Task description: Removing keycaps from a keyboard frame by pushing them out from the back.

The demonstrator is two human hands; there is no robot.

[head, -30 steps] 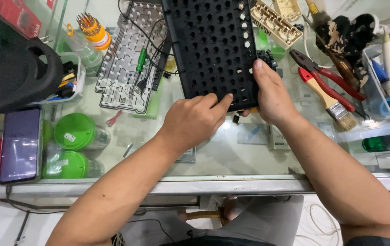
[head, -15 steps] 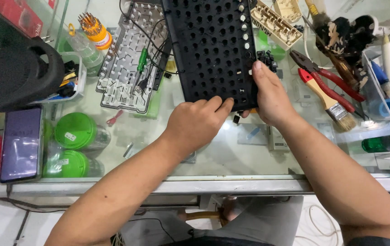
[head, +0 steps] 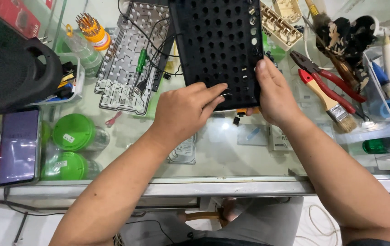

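Seen from above, a person works at a glass tabletop (head: 231,155) crowded with tools. A black plastic frame (head: 217,45) full of small holes, like a keyboard shell, lies in the middle and runs away from the person. The right hand (head: 274,93) clamps the frame's near right corner, thumb on top along the edge and fingers tucked beneath, which seems to steady it. The left hand (head: 183,109) rests on the near edge, its fingers pinched together on something thin and pale that looks like a wire or clip, though it is too small to tell; the closed grip suits fine work at the holes. To the left of the frame lies a silver metal plate (head: 122,68) with a green screwdriver (head: 140,61) on it and black wires trailing across. Further left are a black speaker (head: 13,77), a phone (head: 18,146) and two green lids (head: 70,148). To the right, within easy reach, lie red pliers (head: 327,77) and a paintbrush (head: 329,102).
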